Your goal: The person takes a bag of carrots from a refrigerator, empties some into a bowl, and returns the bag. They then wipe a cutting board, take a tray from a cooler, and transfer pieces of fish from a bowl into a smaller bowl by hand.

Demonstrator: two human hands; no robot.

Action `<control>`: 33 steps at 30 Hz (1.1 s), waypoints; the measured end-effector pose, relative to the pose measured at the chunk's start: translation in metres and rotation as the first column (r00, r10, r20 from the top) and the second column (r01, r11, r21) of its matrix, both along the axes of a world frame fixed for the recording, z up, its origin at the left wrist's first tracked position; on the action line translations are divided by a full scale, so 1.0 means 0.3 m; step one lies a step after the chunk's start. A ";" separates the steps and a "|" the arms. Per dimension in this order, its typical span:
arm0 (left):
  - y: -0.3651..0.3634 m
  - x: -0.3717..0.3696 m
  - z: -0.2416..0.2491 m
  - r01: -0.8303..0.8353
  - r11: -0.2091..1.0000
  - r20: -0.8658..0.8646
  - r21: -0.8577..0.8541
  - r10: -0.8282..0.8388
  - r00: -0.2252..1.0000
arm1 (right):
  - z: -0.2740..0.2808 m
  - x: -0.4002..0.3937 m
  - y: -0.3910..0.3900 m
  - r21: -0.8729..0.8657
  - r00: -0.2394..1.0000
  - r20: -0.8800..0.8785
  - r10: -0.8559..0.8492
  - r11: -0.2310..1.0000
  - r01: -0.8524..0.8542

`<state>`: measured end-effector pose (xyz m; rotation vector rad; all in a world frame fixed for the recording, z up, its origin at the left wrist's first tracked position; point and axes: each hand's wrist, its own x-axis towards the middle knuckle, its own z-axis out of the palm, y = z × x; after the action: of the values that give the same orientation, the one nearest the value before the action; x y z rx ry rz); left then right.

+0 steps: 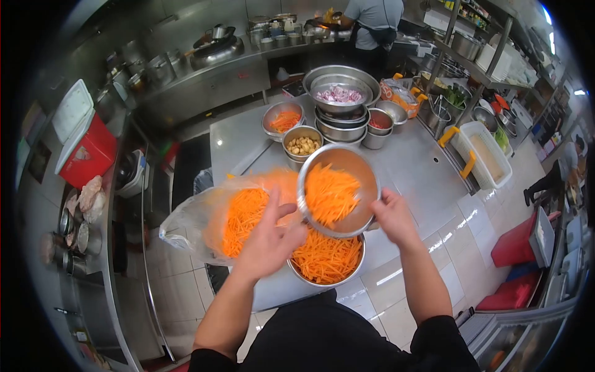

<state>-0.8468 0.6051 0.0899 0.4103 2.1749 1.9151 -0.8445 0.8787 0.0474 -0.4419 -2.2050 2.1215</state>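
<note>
My right hand [394,217] grips the right rim of a tilted metal bowl [362,170], which holds shredded carrot [330,193]. Left of that bowl is my left hand [273,240], its fingers apart, in front of a clear plastic bag [189,230]. Shredded carrot [243,217] fills much of the bag. Below the tilted bowl, and partly hidden by it, a second metal bowl [359,268] stands near the table's front edge, full of shredded carrot [325,257].
Behind are a bowl of carrot strips [284,120], a pot of yellowish pieces [303,146] and stacked bowls with chopped onion [338,94]. A white basket [480,155] stands at the table's right. A person [374,28] works at the back counter.
</note>
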 end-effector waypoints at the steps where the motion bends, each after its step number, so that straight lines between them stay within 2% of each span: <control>1: 0.029 -0.044 -0.027 -0.009 0.998 0.037 -0.069 0.011 0.999 | 0.037 0.030 -0.052 0.047 0.999 0.015 0.042 0.998 -0.043; 2: 0.031 -0.056 -0.031 -0.018 0.999 0.115 -0.041 0.023 0.993 | 0.050 0.050 -0.094 0.093 0.996 0.034 0.078 0.992 -0.081; 3: 0.036 -0.068 -0.032 -0.026 1.000 0.193 -0.013 0.028 0.981 | 0.042 0.061 -0.129 0.358 0.983 -0.182 0.004 0.932 0.062; 4: 0.041 -0.077 -0.027 -0.031 0.999 0.271 0.013 0.027 0.962 | 0.032 0.071 -0.160 0.558 0.917 -0.399 -0.013 0.790 0.254; 5: 0.041 -0.079 -0.018 -0.034 0.999 0.251 0.007 0.031 0.968 | 0.027 0.079 -0.171 0.669 0.810 -0.585 0.031 0.583 0.461; 6: 0.030 -0.072 -0.011 -0.036 0.999 0.234 -0.001 0.035 0.972 | 0.037 0.096 -0.162 0.752 0.825 -0.538 0.175 0.541 0.376; 7: 0.012 -0.063 -0.011 -0.039 0.999 0.219 -0.011 0.041 0.975 | 0.026 0.093 -0.173 0.774 0.805 -0.514 0.297 0.565 0.285; 9: -0.017 -0.094 -0.081 -0.008 0.996 -0.012 -0.088 0.007 1.000 | 0.005 0.063 -0.230 0.812 0.712 -0.465 0.526 0.574 0.106; 11: -0.028 -0.107 -0.094 0.022 0.981 -0.216 -0.191 -0.063 0.974 | 0.017 0.037 -0.329 0.788 0.730 -0.508 0.457 0.589 0.179; 12: -0.025 -0.103 -0.085 0.031 0.984 -0.145 -0.178 -0.057 0.988 | 0.025 0.027 -0.365 0.776 0.734 -0.530 0.424 0.592 0.218; 14: -0.017 -0.084 -0.065 0.045 0.987 0.004 -0.151 -0.045 0.999 | 0.005 0.022 -0.398 0.817 0.739 -0.510 0.440 0.517 0.256; 17: -0.025 -0.062 -0.019 0.073 0.955 -0.114 -0.287 -0.109 0.987 | -0.033 0.039 -0.417 0.859 0.783 -0.447 0.433 0.453 0.239; 19: -0.036 -0.066 -0.041 0.048 0.952 -0.267 -0.302 -0.133 0.955 | -0.046 0.066 -0.418 0.882 0.815 -0.404 0.415 0.412 0.227; 21: -0.037 -0.062 -0.052 0.030 0.953 -0.447 -0.301 -0.169 0.879 | -0.051 0.094 -0.421 0.891 0.825 -0.408 0.391 0.367 0.267; 23: -0.033 -0.058 -0.055 0.021 0.959 -0.640 -0.284 -0.206 0.741 | -0.071 0.120 -0.422 0.896 0.839 -0.409 0.359 0.334 0.293; 26: -0.025 -0.059 -0.082 -0.050 0.949 -0.774 -0.310 -0.222 0.593 | -0.111 0.161 -0.428 0.891 0.853 -0.426 0.302 0.302 0.339; 27: -0.026 -0.064 -0.090 -0.059 0.950 -0.786 -0.307 -0.218 0.579 | -0.129 0.171 -0.423 0.906 0.857 -0.405 0.318 0.268 0.328; 30: -0.030 -0.094 -0.093 -0.113 0.951 -0.827 -0.288 -0.187 0.530 | -0.158 0.213 -0.426 0.934 0.915 -0.298 0.271 0.283 0.219; 33: -0.039 -0.119 -0.103 -0.147 0.966 -0.788 -0.215 -0.082 0.611 | -0.120 0.238 -0.427 0.927 0.908 -0.314 0.278 0.295 0.230</control>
<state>-0.8826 0.5934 0.0589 1.4133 2.9142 1.5572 -0.7731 0.7506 0.0113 0.1686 -2.6108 0.3818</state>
